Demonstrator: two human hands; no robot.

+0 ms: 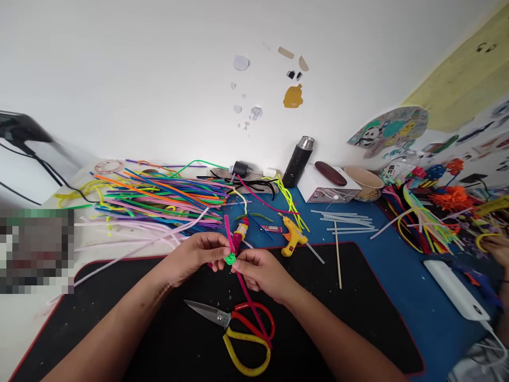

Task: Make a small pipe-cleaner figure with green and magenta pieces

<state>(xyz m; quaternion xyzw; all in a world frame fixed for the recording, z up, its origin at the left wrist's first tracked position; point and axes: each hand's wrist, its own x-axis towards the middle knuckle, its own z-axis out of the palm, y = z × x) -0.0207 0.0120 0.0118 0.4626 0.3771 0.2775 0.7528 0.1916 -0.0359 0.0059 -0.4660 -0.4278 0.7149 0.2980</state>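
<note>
My left hand (204,252) and my right hand (258,269) meet above the black mat (159,329), fingertips pinched together. Between them is a small coiled green pipe cleaner (230,259). A magenta pipe cleaner (248,297) runs through the same spot, one end sticking up and the long end hanging down over the scissors. Just behind my fingers is a small pipe-cleaner figure (239,233) in magenta, white and yellow. Below my hands lie scissors (222,318) with one red and one yellow handle, blades pointing left. My fingers partly hide the join.
Many coloured pipe cleaners (159,196) are heaped at the back left. Right of my hands lie a yellow glue gun (293,237), a wooden stick (338,254) and clear glue sticks (345,220). A black flask (297,162) stands near the wall. Another person's hand (499,248) shows at far right.
</note>
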